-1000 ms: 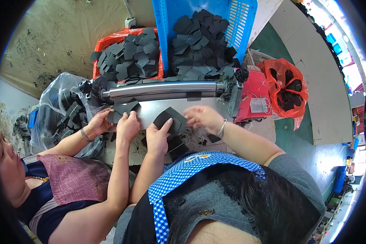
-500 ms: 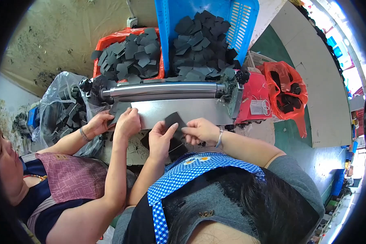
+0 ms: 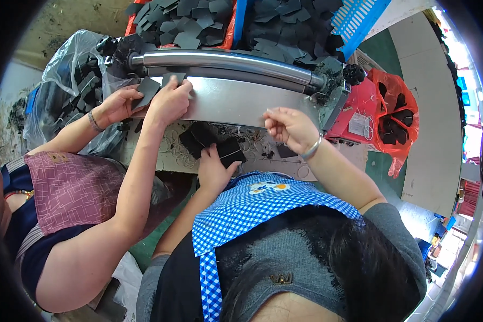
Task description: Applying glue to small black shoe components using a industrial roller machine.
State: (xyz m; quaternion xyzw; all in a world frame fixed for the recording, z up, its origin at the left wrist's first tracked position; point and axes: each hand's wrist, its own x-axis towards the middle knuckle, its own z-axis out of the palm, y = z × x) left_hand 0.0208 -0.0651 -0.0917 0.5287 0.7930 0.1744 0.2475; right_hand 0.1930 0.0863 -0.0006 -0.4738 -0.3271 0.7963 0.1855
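Note:
My left hand [image 3: 213, 170] is at a banded black stack of thin pieces [image 3: 232, 152], its thumb and fingers around the near end. Beside that stack lies another dark banded stack [image 3: 194, 138]. My right hand [image 3: 291, 129] is raised near the front edge of the shiny metal plate [image 3: 225, 102], fingertips pinched together; whether something small is between them I cannot make out. Behind the plate runs a steel roller [image 3: 231, 62]. A co-worker on the left holds a dark square piece [image 3: 146, 91] in one hand and presses another piece [image 3: 174, 78] on the plate.
Loose pale rubber bands [image 3: 181, 156] litter the bench around the stacks. Heaps of dark pieces [image 3: 185, 24] lie behind the roller, by a blue crate [image 3: 359, 21]. A clear bag [image 3: 64, 70] stands left, a red bag [image 3: 396, 107] right. The co-worker's arm is close to my left.
The view has shifted, with the machine higher in it. My hands have parted: the dark piece between them is gone, my left hand is down at a stack, my right has moved right.

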